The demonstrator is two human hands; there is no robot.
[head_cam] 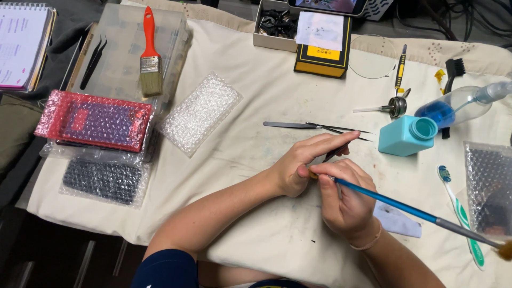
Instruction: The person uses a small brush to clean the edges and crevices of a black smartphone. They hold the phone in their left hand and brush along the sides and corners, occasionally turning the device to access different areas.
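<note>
Right hand (pixel 346 200) gripped a long blue-handled paintbrush (pixel 405 207); left hand (pixel 301 165) pinched a small dark tool (pixel 334 153) just above that grip. Turquoise plastic bottle (pixel 406 136) lay beyond, right.

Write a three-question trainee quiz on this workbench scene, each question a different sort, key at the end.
1. True or false: the orange-handled brush lies on the clear box.
2. The right hand holds: A) a toothbrush B) a blue-handled paintbrush C) scissors.
3. Fill in: the tweezers on the cloth lie just beyond the ___ hand.

Key: 1 true; 2 B; 3 left.
</note>
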